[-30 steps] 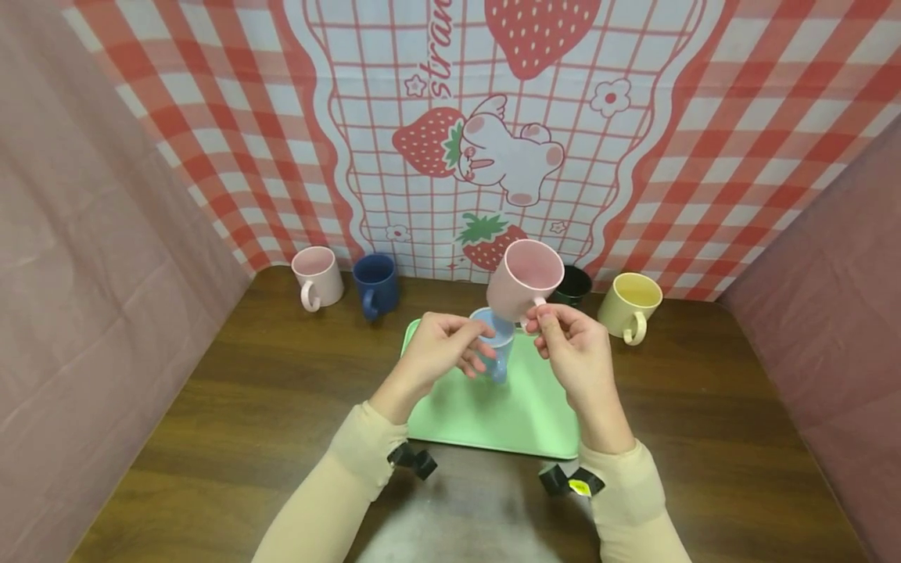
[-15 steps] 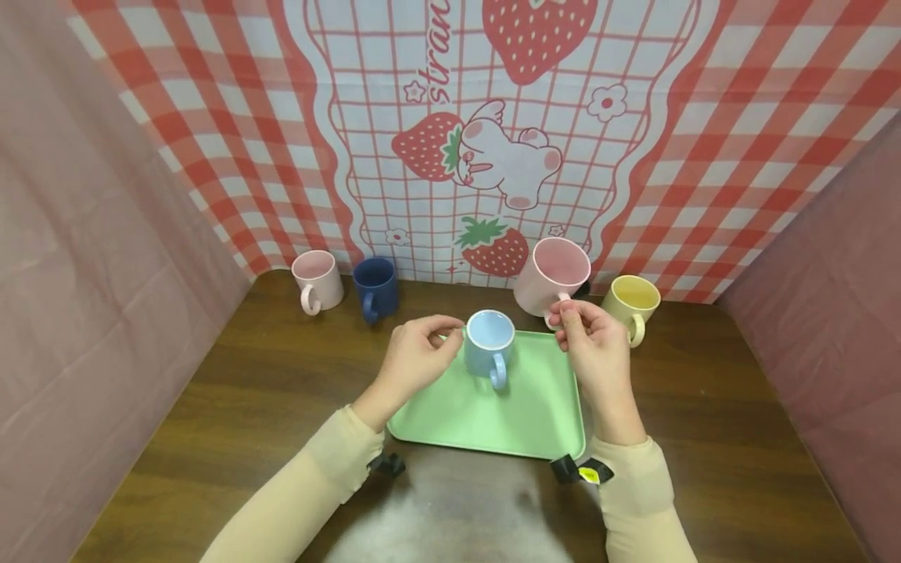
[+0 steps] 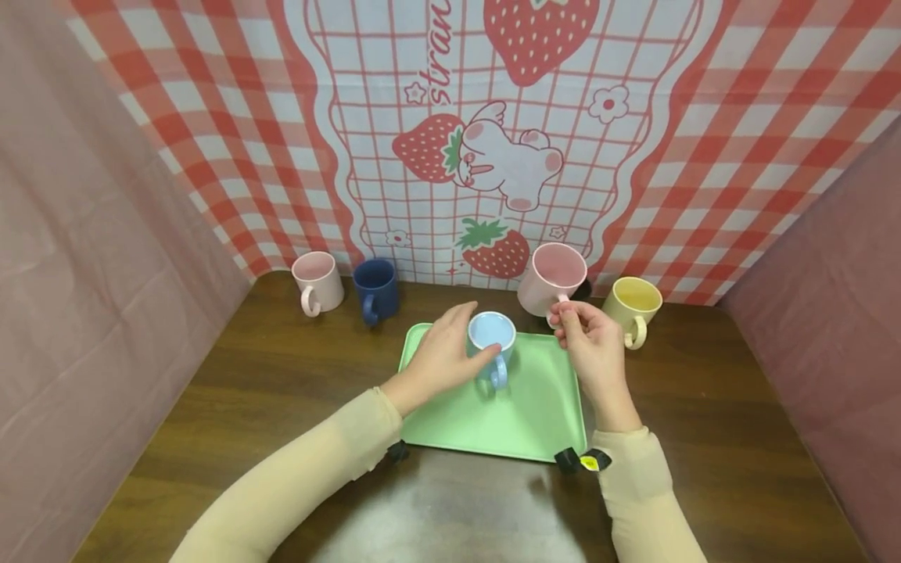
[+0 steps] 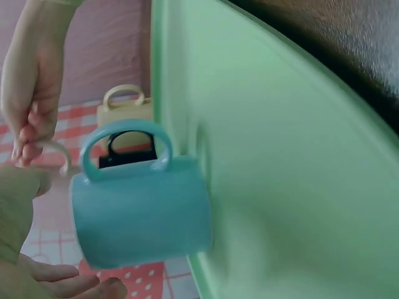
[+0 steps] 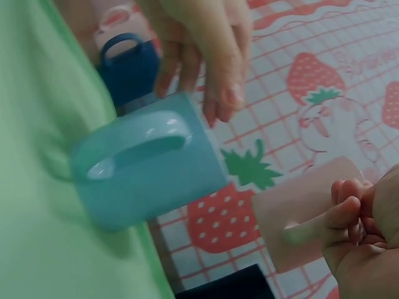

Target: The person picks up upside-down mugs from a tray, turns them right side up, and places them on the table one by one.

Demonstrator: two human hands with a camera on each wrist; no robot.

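Observation:
A light blue mug (image 3: 493, 329) stands upright on a green tray (image 3: 493, 430), its handle toward me. My left hand (image 3: 442, 358) reaches around its left side with thumb and fingers spread. In the left wrist view the fingers (image 4: 68, 283) appear apart from the mug wall. Beyond the tray's back right, my right hand (image 3: 594, 340) pinches the handle of a pink mug (image 3: 542, 288), held upright in the air. The right wrist view shows the thumb and curled fingers (image 5: 346, 212) on that handle.
A second pink mug (image 3: 319, 280) and a dark blue mug (image 3: 377, 291) stand at the back left of the wooden table (image 3: 232, 391). A yellow mug (image 3: 622, 305) stands at the back right. Beside it, a black mug (image 4: 131, 154) is mostly hidden behind the held pink mug.
My right hand has carried the pink mug rightward, then slightly down. My left hand withdrew left from in front of the light blue mug, then came back around its side with fingers spread.

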